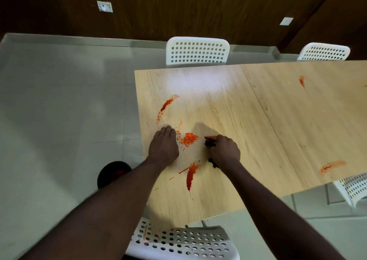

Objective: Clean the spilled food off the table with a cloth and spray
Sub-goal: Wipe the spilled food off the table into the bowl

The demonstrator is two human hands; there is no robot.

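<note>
The cleaning seems to be at an early stage, because most of the spill is still on the table point(258, 120). A heap of orange crumbs point(189, 139) lies near the left edge, about halfway between the far edge and the near edge. A long streak point(167, 105) lies behind it toward the far left corner, and a red streak point(191, 175) lies closer to the near edge. On the right part of the table there are two more marks, well apart from the hands: a small smear point(301, 81) toward the far edge and a pale smear point(332, 165) just beside the near edge. None of these places looks wiped yet, so I judge that nearly all the work remains. The right hand point(224, 150) is clenched around a dark cloth point(210, 141). The cloth comes out at the front of the fist, where it carries some orange colour, and a small part also shows behind the hand. This cloth end rests on the table just beside the crumbs, on their right side, but it does not yet cover them. The left hand point(163, 144) lies flat on the table with the fingers stretched out and holds nothing. It is on the left side of the crumbs, and some scattered grains are very near its fingers, so the heap sits between the two hands. I cannot see the spray anywhere.
</note>
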